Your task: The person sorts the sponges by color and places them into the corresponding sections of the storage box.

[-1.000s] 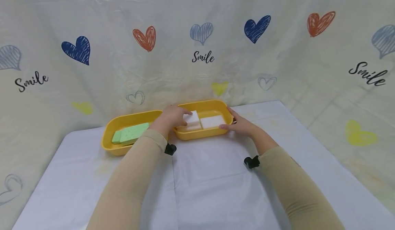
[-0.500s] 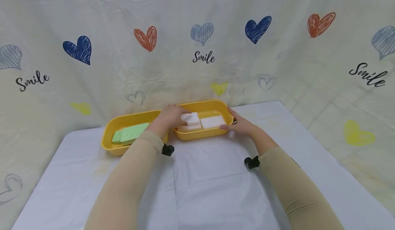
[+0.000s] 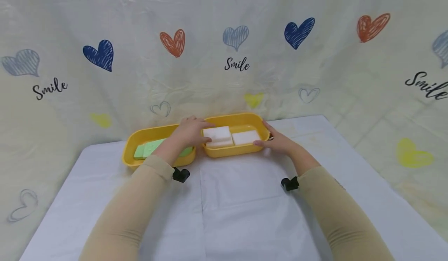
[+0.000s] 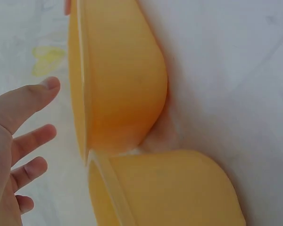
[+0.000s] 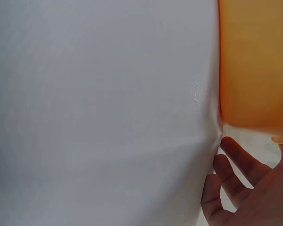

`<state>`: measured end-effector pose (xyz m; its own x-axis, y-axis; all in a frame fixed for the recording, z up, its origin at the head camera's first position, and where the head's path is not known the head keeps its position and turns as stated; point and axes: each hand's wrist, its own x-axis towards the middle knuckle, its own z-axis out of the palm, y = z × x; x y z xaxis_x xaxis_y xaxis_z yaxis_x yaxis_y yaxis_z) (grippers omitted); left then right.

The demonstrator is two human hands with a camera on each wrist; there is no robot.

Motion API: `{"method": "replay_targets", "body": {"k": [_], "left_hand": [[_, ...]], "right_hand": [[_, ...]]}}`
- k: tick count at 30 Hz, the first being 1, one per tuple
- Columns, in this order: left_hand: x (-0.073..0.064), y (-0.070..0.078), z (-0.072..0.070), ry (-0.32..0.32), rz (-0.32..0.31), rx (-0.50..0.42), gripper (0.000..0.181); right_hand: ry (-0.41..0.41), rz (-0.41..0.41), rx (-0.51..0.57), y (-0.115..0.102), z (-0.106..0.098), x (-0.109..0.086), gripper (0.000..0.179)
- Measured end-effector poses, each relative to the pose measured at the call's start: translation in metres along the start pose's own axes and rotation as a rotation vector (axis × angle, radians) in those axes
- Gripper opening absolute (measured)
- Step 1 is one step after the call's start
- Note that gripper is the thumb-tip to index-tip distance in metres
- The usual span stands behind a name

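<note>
In the head view, two yellow plastic trays stand end to end. White sponge-like blocks lie in the right tray point(image 3: 232, 151): a stack point(image 3: 217, 134) at its left and one lower block point(image 3: 245, 137) beside it. My left hand point(image 3: 188, 132) hovers over the junction of the trays, fingers spread and holding nothing; the left wrist view shows its fingertips apart from the rims. My right hand point(image 3: 279, 141) grips the right tray's right end, thumb over the rim. In the right wrist view, its other fingers point(image 5: 234, 183) are loosely bent below the tray wall point(image 5: 254, 66).
Several green sponge-like blocks point(image 3: 149, 147) lie in the left tray point(image 3: 127, 154), partly hidden by my left forearm. The table has a white cloth point(image 3: 238, 206). Behind the trays rises a white curtain point(image 3: 206, 82) printed with hearts.
My left hand has let go of the stacked white blocks and drawn back to the left. The stack stays in the right tray. My right hand keeps its hold, and the head view has shifted slightly.
</note>
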<state>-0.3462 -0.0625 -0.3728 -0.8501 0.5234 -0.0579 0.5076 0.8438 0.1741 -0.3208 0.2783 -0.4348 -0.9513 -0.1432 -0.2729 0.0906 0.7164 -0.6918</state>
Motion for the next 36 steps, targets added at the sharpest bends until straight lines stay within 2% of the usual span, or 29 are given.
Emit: {"method": "replay_targets", "body": {"k": [7, 14, 23, 30, 36], "left_hand": [[-0.039, -0.008, -0.006, 0.031, 0.040, 0.042, 0.057], [-0.083, -0.021, -0.006, 0.025, 0.006, 0.053, 0.053], [-0.145, -0.036, 0.008, 0.009, 0.008, 0.084, 0.052], [-0.195, -0.045, 0.017, 0.006, 0.042, 0.038, 0.053], [-0.234, -0.051, 0.024, -0.049, 0.000, 0.044, 0.052]], "right_hand": [[-0.008, -0.014, -0.008, -0.002, -0.001, -0.002, 0.118], [-0.004, 0.004, -0.004, -0.001, -0.003, -0.001, 0.119], [-0.014, 0.018, -0.018, -0.002, 0.001, 0.003, 0.121], [-0.012, 0.018, -0.010, 0.000, 0.002, 0.004, 0.123], [-0.006, 0.024, -0.008, -0.001, 0.002, 0.005, 0.122]]}}
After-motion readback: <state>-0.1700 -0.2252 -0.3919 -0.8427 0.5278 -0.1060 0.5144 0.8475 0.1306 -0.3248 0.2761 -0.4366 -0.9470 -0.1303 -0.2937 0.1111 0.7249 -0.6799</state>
